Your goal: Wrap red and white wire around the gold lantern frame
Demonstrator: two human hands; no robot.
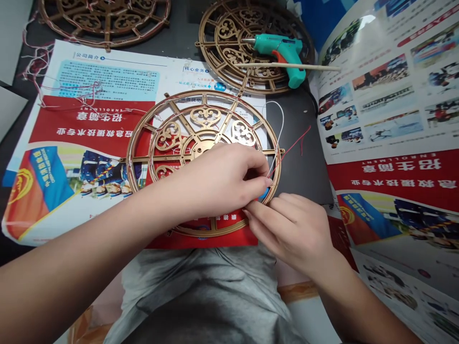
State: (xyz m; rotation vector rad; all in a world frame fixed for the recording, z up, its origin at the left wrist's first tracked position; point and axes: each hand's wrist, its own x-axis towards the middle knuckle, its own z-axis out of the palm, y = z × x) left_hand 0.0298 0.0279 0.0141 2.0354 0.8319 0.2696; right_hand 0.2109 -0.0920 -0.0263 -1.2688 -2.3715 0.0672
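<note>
A round gold openwork frame [205, 114] with scrollwork hearts and spokes lies flat in front of me. My left hand [233, 177] reaches across its middle, fingers curled and pinched at the right part of the rim. A thin white wire [282, 117] and a red wire [292, 145] run to those fingertips. My right hand [296, 227] is closed at the lower right rim, its thumb and forefinger pressed together close to the left fingertips. Whatever is between the right fingers is hidden. A small blue patch [264, 195] shows between the hands.
Another gold frame [211, 52] at the back right carries a teal glue gun [278, 45] and a wooden stick [319, 67]. A third frame [107, 40] sits back left beside tangled wires [38, 71]. Printed sheets [39, 124] cover the dark table; a poster [390, 119] stands right.
</note>
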